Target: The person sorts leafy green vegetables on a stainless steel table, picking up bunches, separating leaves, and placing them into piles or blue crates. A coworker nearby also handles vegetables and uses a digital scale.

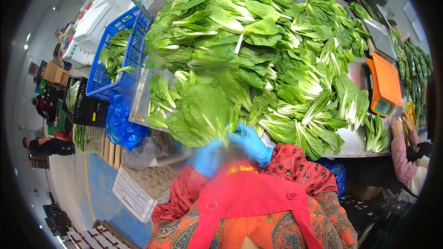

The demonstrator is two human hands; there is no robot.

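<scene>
Both of my hands wear blue gloves and meet in front of my red apron, at the near edge of a metal table. My left hand (208, 157) is closed around the lower stems of a leafy green bunch (204, 110), whose leaves fan out away from me. My right hand (250, 142) pinches the same bunch at its base, thumb and fingers on the stems. Part of the grip is blurred. Beyond my hands a large heap of pale-stemmed leafy greens (238, 27) covers much of the table, with smaller bunches (308, 90) lying to the right.
A blue plastic crate (138, 52) holding greens stands at the left, above a blue plastic bag (123, 121). A white crate (133, 193) sits on the floor. An orange scale (387, 79) is on the table's right side, near a co-worker's hands (401, 124). Another person (50, 145) is far left.
</scene>
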